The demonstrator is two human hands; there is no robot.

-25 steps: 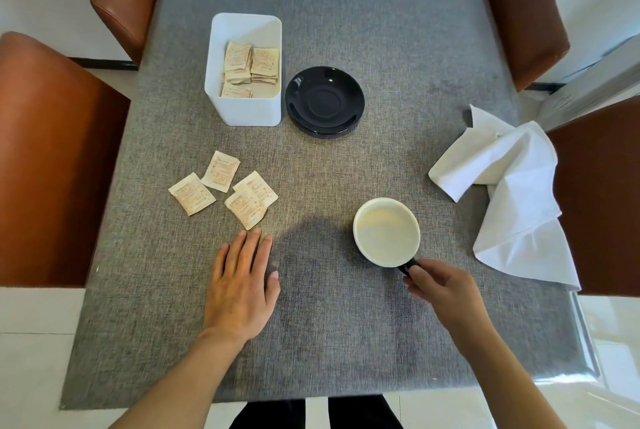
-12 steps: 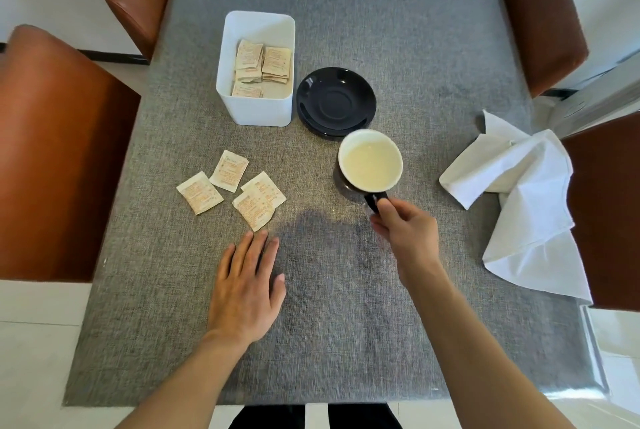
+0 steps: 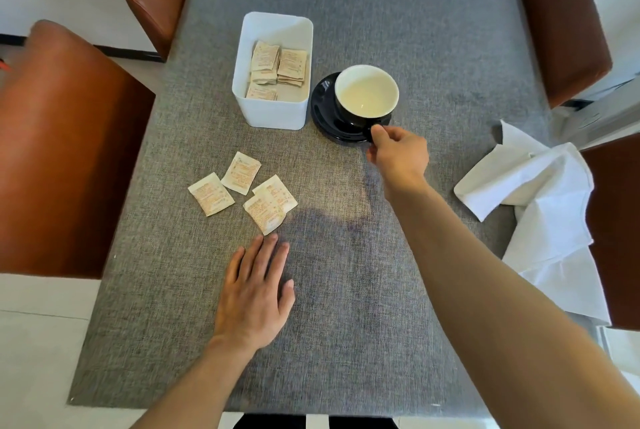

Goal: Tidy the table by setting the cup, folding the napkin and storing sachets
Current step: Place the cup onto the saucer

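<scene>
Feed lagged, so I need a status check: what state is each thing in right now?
Cup: on the saucer, handle held by right hand.
Napkin: crumpled, unfolded.
Loose sachets: four on the table.
Box: open, holding sachets.
Left hand: flat on table, empty.

Brown chairs (image 3: 69,158) around grey table (image 3: 398,5)

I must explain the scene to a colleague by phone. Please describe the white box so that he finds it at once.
On the grey table, look left of the black saucer that carries the cup. The white box stands there, upright and open-topped. Unlike its neighbours, it holds stacked sachets.
</scene>
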